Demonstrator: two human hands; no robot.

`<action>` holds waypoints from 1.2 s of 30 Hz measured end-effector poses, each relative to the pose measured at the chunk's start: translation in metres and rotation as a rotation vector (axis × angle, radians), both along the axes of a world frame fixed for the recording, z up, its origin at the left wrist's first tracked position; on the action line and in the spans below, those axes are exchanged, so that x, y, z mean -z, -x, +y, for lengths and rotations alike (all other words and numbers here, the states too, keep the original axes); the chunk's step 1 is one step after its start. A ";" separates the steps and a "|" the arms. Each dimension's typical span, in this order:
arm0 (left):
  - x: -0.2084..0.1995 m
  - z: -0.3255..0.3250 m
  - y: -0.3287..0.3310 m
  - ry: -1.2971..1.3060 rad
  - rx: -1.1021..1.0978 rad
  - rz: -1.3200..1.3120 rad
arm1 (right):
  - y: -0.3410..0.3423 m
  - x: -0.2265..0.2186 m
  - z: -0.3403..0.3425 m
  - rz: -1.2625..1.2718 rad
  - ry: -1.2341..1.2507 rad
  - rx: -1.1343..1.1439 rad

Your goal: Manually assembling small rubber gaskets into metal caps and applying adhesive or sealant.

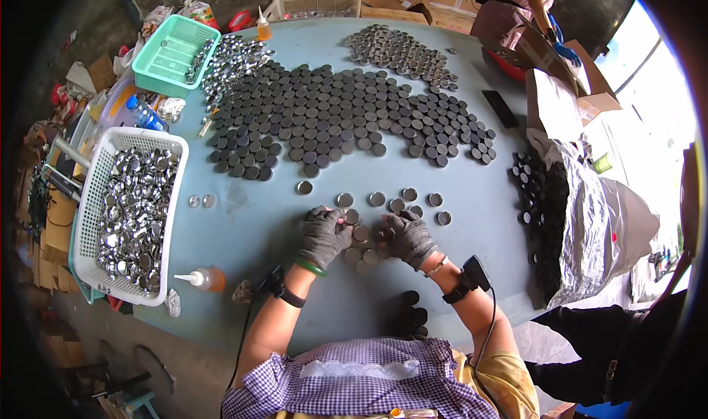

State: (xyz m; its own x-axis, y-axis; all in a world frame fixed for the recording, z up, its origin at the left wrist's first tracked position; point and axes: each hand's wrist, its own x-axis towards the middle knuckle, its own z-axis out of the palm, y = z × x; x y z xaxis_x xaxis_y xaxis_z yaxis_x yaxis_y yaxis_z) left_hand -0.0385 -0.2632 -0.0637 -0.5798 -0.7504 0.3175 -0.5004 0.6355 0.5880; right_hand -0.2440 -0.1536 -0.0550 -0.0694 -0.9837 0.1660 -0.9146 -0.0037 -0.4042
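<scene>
My left hand [324, 236], in a grey glove with bare fingertips, is closed with its fingers bent beside a dark round disc [351, 217]. Opposite it, my right hand [408, 236], gloved the same way, has curled fingers; what either hand pinches is hidden. Between them a short column of brownish discs [361, 233] lies on the table, running toward me. Just beyond my fingers, several loose dark discs with shiny rims [377, 199] are scattered. Farther off spreads a wide sheet of dark discs [317, 113] laid edge to edge.
At left stands a white basket [177, 220] of shiny metal caps, with a green basket [151, 63] beyond. A squeeze bottle [206, 279] lies near it. A black phone [501, 108] and a silvery sack [590, 220] with dark discs are at right. Another person [509, 9] works at far right.
</scene>
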 end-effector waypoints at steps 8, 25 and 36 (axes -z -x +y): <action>0.004 -0.006 0.011 0.171 -0.065 0.003 | 0.009 -0.017 0.000 0.006 0.220 -0.118; 0.009 -0.036 -0.007 0.145 -0.368 0.130 | -0.001 -0.011 -0.011 -0.015 0.124 -0.016; 0.003 0.006 -0.033 0.086 -0.087 0.025 | -0.028 -0.038 0.023 0.130 -0.152 -0.069</action>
